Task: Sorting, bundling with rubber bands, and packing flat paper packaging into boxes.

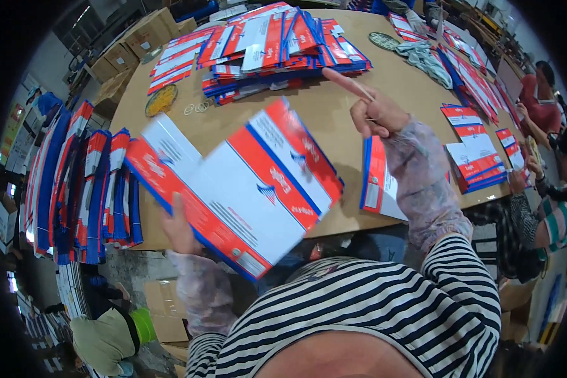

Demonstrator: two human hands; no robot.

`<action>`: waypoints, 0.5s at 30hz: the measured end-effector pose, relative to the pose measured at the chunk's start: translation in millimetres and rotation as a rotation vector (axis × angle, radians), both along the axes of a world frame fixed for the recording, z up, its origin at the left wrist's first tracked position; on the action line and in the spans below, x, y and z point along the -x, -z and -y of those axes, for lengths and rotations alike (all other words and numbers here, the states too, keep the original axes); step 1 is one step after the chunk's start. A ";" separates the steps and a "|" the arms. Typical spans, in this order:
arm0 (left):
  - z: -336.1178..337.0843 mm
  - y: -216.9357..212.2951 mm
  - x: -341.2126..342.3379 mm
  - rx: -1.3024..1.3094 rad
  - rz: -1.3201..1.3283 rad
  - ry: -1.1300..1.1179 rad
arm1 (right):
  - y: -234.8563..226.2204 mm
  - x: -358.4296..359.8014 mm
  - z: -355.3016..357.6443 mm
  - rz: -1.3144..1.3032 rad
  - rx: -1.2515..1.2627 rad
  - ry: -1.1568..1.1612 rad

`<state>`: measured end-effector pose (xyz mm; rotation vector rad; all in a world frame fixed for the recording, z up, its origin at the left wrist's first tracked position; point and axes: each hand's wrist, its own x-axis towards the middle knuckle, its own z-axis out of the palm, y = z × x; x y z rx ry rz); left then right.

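Note:
My left hand point(181, 228) grips the left edge of a bundle of flat, folded cartons point(236, 192), printed red, white and blue. The bundle is tilted in front of my body, over the near edge of the table. Raised over the table to the right, my right hand point(384, 115) has its index finger stretched out and the other fingers curled. A thin pale band point(363, 91), which looks like a rubber band, runs along its fingers. Below that hand, more flat cartons point(375, 183) lie on the table, partly hidden by my sleeve.
A big pile of flat cartons point(264, 47) covers the far side of the brown table point(227, 132). Loose pale bands point(198, 108) lie near a dish of yellow bands point(162, 101). Bundled cartons point(85, 183) stand at left. Co-workers point(542, 104) are at the right edge.

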<state>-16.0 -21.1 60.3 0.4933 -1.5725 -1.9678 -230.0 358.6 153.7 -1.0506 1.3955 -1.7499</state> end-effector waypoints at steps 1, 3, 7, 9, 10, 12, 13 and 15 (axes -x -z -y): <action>-3.9 -20.3 6.9 0.118 -0.083 -0.008 | -10.2 -8.5 -12.8 -0.059 -0.051 0.032; -10.4 -51.0 15.4 0.244 -0.165 -0.019 | -14.2 -19.5 -21.7 -0.117 -0.093 0.061; -37.8 -60.5 39.5 0.443 -0.417 -0.044 | -21.2 -31.8 -34.8 -0.549 -0.038 0.416; -56.8 -47.2 50.0 0.593 -0.512 -0.039 | -18.3 -33.4 -26.1 -0.997 -0.183 0.655; -64.7 -38.6 49.8 0.631 -0.495 -0.005 | -12.9 -33.8 -21.6 -1.018 -0.218 0.701; -81.3 -13.6 60.6 0.585 -0.522 -0.035 | 2.8 -24.5 -21.8 -0.594 -0.205 0.658; -89.1 -5.9 63.9 0.560 -0.526 -0.087 | 12.7 -21.0 -22.2 -0.397 -0.201 0.646; -95.0 -0.4 67.0 0.492 -0.424 -0.012 | 50.3 -9.6 -33.4 -0.503 -0.085 0.754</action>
